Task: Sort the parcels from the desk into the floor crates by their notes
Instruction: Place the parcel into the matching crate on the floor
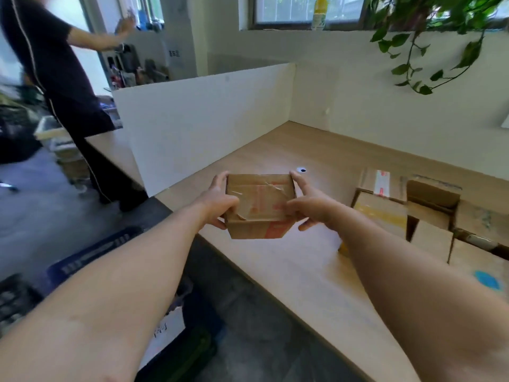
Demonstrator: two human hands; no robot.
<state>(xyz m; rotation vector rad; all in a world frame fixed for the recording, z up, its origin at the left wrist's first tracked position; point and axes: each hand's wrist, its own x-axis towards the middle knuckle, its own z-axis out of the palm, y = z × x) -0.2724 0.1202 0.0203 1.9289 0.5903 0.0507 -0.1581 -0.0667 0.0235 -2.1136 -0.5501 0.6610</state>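
The left hand (217, 201) grips the left end of a small cardboard parcel (259, 208). Its thumb lies over the near top edge and its fingers curl round the far corner and underneath. The right hand (311, 205) clasps the opposite end the same way, thumb on top and fingers wrapped round the side. Both hands are closed firmly on the parcel and hold it in the air between them, over the near edge of the tabletop (275, 271).

The parcel is plain brown card with wrinkled clear tape across its top. There is red print on the top and on the face turned toward the camera. The corner by the left thumb is dented and torn.

To the right of the right hand a group of other parcels (382, 208) sits on the tabletop. One carries a white and red label (382, 183), one has its flaps open (432, 198), and the nearest bears a round blue sticker (486, 279).

Below the left forearm a blue crate (91, 255) stands on the floor. Nearer the camera is a white note (165, 333) whose writing is too blurred to read.

Beyond the hands a white partition (206, 119) stands on the tabletop. Left of it a person in dark clothes (55, 78) stands on the floor.
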